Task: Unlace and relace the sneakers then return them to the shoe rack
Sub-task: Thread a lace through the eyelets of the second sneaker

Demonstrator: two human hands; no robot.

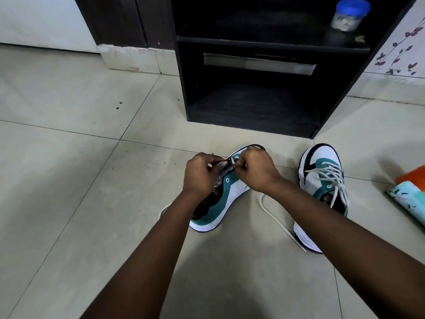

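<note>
A white, teal and black sneaker (226,203) lies tilted on the floor tiles in the middle, its eyelets bare near the heel. My left hand (202,173) pinches the shoe's upper near the toe end. My right hand (257,171) pinches the white lace (281,223) at an eyelet there; the lace's loose length trails across the floor to the right. Its other end peeks out left of my left forearm. A second matching sneaker (322,180) stands upright to the right, fully laced.
A black shoe rack (253,107) with open shelves stands just behind the shoes. A blue-lidded jar (349,14) sits on its upper shelf. An orange and a patterned teal object (411,196) lie at the right edge. Pale tiled floor spreads to the left.
</note>
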